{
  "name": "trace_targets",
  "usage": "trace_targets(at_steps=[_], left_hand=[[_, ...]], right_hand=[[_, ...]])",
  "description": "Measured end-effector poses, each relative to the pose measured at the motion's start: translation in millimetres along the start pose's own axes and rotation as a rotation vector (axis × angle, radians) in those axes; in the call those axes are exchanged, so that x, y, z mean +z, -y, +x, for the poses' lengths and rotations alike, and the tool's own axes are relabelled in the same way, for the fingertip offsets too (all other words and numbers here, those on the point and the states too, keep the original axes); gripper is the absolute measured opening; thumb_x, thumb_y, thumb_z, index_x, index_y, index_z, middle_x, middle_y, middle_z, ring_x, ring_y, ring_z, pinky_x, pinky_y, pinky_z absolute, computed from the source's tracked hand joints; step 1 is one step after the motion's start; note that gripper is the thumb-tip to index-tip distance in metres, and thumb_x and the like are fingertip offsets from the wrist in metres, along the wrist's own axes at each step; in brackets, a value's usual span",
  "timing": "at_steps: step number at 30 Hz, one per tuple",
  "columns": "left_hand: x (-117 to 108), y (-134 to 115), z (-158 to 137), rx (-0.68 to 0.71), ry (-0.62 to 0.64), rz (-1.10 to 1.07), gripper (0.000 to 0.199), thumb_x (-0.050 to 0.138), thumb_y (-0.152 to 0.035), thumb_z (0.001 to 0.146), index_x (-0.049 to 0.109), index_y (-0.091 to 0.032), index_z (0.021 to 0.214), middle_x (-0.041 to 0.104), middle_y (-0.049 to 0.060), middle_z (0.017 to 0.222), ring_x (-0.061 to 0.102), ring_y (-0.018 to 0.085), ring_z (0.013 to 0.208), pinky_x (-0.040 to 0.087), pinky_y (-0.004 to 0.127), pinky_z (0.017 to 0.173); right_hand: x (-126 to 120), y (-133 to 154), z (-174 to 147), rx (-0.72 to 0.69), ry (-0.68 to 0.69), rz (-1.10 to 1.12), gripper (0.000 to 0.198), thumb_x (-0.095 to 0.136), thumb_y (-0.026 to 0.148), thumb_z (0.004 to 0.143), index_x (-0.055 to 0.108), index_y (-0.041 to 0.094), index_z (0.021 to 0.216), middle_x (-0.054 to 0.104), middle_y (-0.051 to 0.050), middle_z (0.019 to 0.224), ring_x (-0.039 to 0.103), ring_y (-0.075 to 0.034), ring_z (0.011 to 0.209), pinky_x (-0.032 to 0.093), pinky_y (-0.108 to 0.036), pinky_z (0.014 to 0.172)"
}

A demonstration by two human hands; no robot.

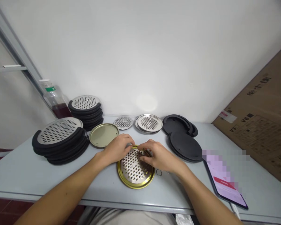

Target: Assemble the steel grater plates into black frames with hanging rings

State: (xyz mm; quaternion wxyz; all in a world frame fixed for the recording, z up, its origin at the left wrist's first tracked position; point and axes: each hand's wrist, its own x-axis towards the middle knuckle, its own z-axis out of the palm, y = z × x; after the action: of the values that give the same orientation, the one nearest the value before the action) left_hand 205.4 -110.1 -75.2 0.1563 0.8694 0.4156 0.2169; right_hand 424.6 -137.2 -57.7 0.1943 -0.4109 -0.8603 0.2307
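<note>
In front of me on the table lies a round grater disc [132, 167], silver and full of raised holes, inside a shallow gold-rimmed round lid [124, 182]. My left hand [120, 146] is at its far left edge, fingers bent and tips pressed to the rim. On the far right side sits my right hand [159, 157], forefinger at the rim and thumb over the disc, curled on its edge. Part of the disc's right side is dark with reflection and shadow under the right hand. A small metal ring [159, 172] lies just right of the lid.
Black-edged grater stacks [61, 150] stand left, with a bottle of dark liquid [61, 109] behind. A plain gold lid [104, 135], loose grater discs [150, 123] and black round bases [186, 147] lie across the back. A phone [227, 184] and cardboard box [259, 118] are right.
</note>
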Motion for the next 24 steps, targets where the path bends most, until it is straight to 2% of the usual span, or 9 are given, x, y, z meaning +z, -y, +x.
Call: trace_targets(at_steps=[6,17,24], left_hand=[[2.2,2.9,-1.8,0.007,0.048,0.018,0.023,0.054,-0.009,0.084,0.071,-0.020,0.094,0.070,0.003,0.095,0.062,0.018,0.090,0.046,0.028,0.084],[3.2,3.9,-2.7,0.005,0.075,0.001,0.028,0.051,-0.010,0.087,0.072,-0.022,0.100,0.068,0.004,0.097,0.062,0.017,0.090,0.047,0.027,0.082],[4.4,4.8,-2.8,-0.007,0.091,0.004,0.029,0.051,-0.009,0.086,0.074,-0.022,0.098,0.067,0.004,0.096,0.062,0.017,0.089,0.047,0.026,0.082]], right_hand=[[5.5,-2.8,0.7,-0.005,0.028,0.036,0.034,0.058,0.015,0.084,0.062,0.024,0.116,0.068,-0.004,0.096,0.057,-0.020,0.090,0.044,-0.030,0.078],[11.1,-9.2,3.0,-0.009,0.036,0.061,0.038,0.054,0.015,0.087,0.056,0.024,0.124,0.068,-0.004,0.101,0.056,-0.021,0.094,0.044,-0.032,0.083],[10.5,-10.4,2.8,-0.013,0.054,0.046,0.038,0.052,0.015,0.088,0.056,0.022,0.125,0.069,-0.006,0.103,0.058,-0.022,0.097,0.045,-0.033,0.085]])
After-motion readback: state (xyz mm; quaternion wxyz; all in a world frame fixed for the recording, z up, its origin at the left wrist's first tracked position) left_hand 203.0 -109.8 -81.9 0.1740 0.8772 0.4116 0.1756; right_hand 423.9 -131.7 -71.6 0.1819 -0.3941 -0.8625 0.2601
